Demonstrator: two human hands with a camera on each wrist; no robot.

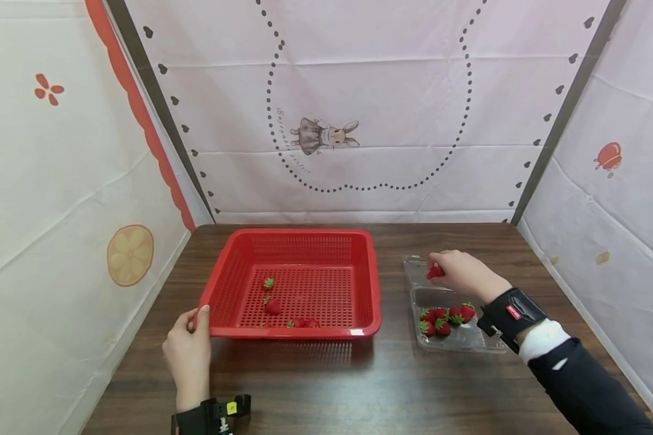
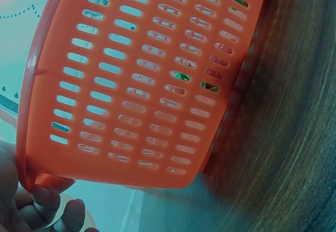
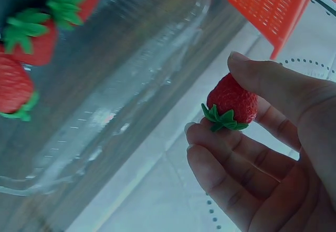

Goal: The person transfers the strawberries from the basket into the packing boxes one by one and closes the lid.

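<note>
My left hand [image 1: 189, 356] grips the near-left corner of a red plastic basket [image 1: 225, 284], thumb over the rim. In the left wrist view the fingers curl under the rim of the slotted basket wall [image 2: 121, 90]. Several strawberries [image 1: 272, 306] lie inside the basket, some partly hidden by its front rim. My right hand [image 1: 462, 273] is above a clear plastic box [image 1: 462, 344]. Thumb and fingers pinch one strawberry [image 3: 231, 103], its green leaves showing in the right wrist view. Several more strawberries [image 1: 442, 327] sit in the box below.
Both containers stand on a dark wooden table [image 1: 326, 386], the basket left of the box. The box's clear lid [image 1: 415, 272] lies folded back behind it. Printed white cloth [image 1: 392, 109] walls in the table at the back and both sides.
</note>
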